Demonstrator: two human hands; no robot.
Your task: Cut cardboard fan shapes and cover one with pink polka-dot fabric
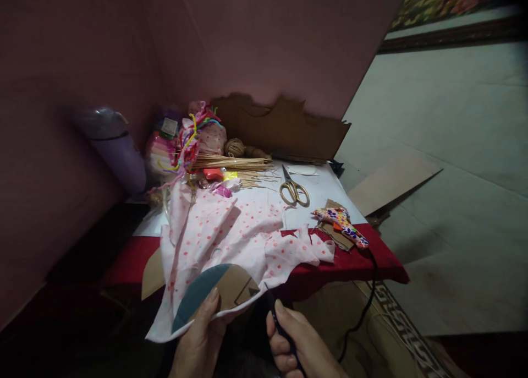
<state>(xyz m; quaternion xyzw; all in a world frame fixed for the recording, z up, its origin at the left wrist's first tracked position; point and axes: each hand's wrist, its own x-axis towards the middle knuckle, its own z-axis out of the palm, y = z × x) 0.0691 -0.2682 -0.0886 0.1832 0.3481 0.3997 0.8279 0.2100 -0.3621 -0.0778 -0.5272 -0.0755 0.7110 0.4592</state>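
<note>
the left hand [201, 334] pinches a rounded cardboard piece [225, 290] against spotted cloth [249, 240], thumb on top, seemingly so neither slips. the right hand [295, 339] clasps a slim dark tool [272, 306], its tip near the cloth's edge, probably for control. the cloth spreads back over the table [388, 265], likely for support; beyond lie scissors [291, 186], and a patterned glue gun [344, 223] rests on a cardboard scrap [338, 238], perhaps against drips.

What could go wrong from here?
The right hand holds a dark pointed tool close to the pink dotted fabric; a slip might snag it. If the left hand loosens, the cardboard piece could shift. The flowered glue gun's black cord hangs over the edge; a tug might drag it off.
</note>
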